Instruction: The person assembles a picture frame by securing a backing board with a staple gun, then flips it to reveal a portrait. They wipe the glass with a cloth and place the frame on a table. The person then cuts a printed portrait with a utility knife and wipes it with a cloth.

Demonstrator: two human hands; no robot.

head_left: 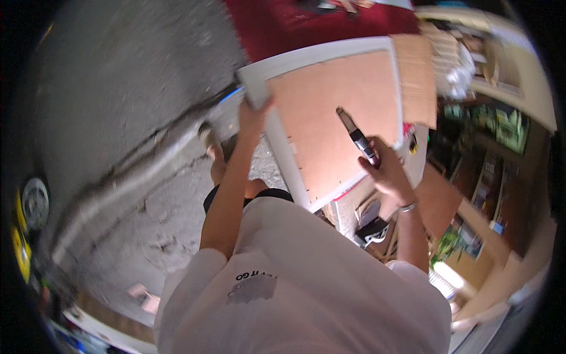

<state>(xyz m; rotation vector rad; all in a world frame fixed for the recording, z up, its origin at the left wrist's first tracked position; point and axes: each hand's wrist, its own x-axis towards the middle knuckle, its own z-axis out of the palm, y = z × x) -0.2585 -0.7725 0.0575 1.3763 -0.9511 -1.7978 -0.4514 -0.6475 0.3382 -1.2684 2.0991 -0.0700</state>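
Observation:
A large picture frame (pixel 285 156) with a whitish border lies face down in front of me. A tan backing board (pixel 336 88) fills it, with small dark tabs along its edges. My left hand (pixel 254 118) grips the frame's left side, thumb on the border. Over the lower right part of the board, my right hand (pixel 384 171) is closed round a hand tool with a dark handle and flat brownish blade (pixel 358 137). Its tip points up and left, over the board; I cannot tell whether it touches. Motion blur hides its exact kind.
Dark red cloth (pixel 330 29) spreads beyond the frame. Corrugated cardboard (pixel 414 76) lies along its right side. Shelves with assorted goods (pixel 492 177) stand at the right, near a green plant (pixel 448 245). A stone kerb (pixel 135 171) and grey pavement run on the left.

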